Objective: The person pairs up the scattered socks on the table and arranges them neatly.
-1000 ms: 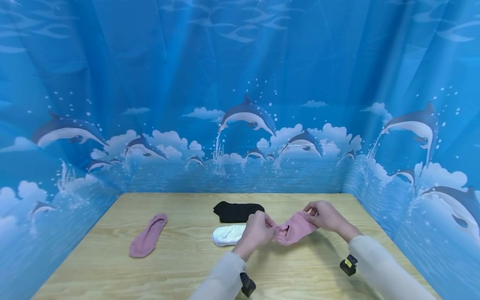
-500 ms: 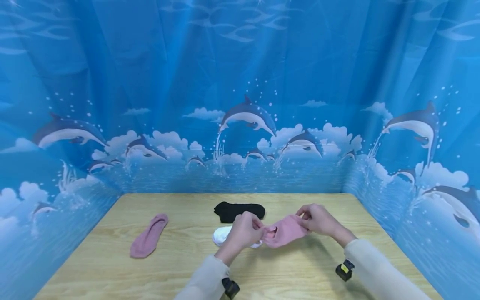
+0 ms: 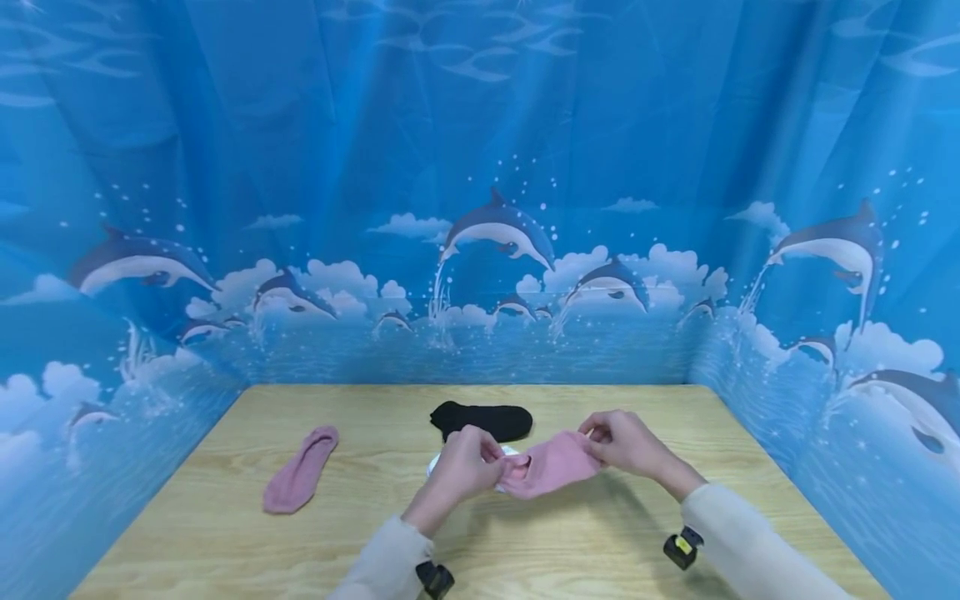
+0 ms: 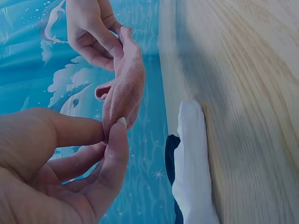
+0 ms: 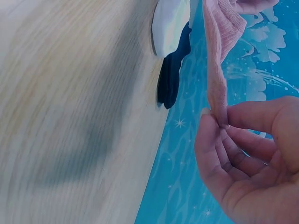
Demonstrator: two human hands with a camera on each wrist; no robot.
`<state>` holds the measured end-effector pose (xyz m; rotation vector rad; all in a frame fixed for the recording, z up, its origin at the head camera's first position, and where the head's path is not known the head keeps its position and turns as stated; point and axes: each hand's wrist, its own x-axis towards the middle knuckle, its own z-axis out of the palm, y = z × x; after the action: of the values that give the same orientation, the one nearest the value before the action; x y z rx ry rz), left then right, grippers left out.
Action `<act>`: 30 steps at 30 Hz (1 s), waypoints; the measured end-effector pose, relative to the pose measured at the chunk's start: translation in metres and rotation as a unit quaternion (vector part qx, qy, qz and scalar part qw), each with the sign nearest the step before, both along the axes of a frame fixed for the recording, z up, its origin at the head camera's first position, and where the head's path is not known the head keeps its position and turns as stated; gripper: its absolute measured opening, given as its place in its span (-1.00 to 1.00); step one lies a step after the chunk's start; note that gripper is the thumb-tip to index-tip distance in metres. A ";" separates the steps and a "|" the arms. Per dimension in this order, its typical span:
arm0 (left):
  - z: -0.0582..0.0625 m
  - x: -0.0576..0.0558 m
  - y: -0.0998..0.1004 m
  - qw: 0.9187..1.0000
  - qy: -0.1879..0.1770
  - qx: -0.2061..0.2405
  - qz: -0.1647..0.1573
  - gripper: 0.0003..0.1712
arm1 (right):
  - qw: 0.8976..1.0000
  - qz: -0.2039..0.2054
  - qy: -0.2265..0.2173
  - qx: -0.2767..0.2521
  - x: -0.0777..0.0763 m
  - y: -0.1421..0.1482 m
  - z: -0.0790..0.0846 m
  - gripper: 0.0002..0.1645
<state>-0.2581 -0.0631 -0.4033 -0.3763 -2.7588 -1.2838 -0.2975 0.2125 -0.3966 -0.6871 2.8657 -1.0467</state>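
Observation:
A pink sock [image 3: 553, 467] is stretched between both hands, held above the table. My left hand [image 3: 467, 463] pinches its left end, near the opening, between thumb and fingers. The toe-side end on the right is pinched by my right hand [image 3: 624, 443]. In the left wrist view the sock [image 4: 128, 86] hangs clear of the tabletop, and the right wrist view shows the thumb and index finger meeting on its tip. Below and behind my left hand lies a white sock [image 4: 194, 158], mostly hidden in the head view. A black sock [image 3: 491, 422] lies just beyond it.
Another pink sock [image 3: 302, 471] lies flat at the left of the wooden table [image 3: 225, 542]. A blue dolphin-print curtain [image 3: 480, 167] encloses the table at the back and sides. Each wrist carries a small black camera [image 3: 681, 547].
Both hands have moved left with the pink sock, which now covers more of the white sock. The pink sock on the left and the black sock have stayed in place.

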 end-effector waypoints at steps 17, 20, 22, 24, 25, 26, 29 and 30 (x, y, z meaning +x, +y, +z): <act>-0.004 0.009 -0.026 1.000 -0.015 0.001 -0.024 -0.91 | 0.999 0.020 -0.041 -0.022 0.012 -0.016 -0.006 -0.82; -0.006 0.011 -0.031 1.000 -0.015 -0.008 -0.020 -0.90 | 0.998 0.024 -0.045 -0.021 0.014 -0.022 -0.007 -0.82; -0.008 0.013 -0.035 1.000 -0.013 -0.012 -0.019 -0.89 | 0.999 0.027 -0.044 -0.016 0.015 -0.026 -0.008 -0.83; -0.011 0.014 -0.038 1.000 -0.010 -0.013 -0.020 -0.89 | 0.998 0.030 -0.044 -0.011 0.016 -0.029 -0.009 -0.84; -0.012 0.014 -0.040 1.000 -0.008 -0.013 -0.021 -0.89 | 0.999 0.034 -0.042 -0.010 0.016 -0.031 -0.010 -0.84; -0.013 0.015 -0.041 1.000 -0.007 -0.013 -0.021 -0.89 | 0.998 0.036 -0.042 -0.008 0.017 -0.033 -0.011 -0.84; -0.015 0.016 -0.045 1.000 -0.010 -0.016 -0.020 -0.88 | 0.998 0.043 -0.047 -0.007 0.020 -0.037 -0.013 -0.82; -0.016 0.017 -0.046 1.000 -0.013 -0.017 -0.019 -0.88 | 0.998 0.045 -0.050 -0.007 0.020 -0.038 -0.014 -0.80</act>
<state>-0.2413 -0.1092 -0.4190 -0.4186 -2.8116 -1.2613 -0.2770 0.1742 -0.4108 -0.7350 2.7193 -1.0597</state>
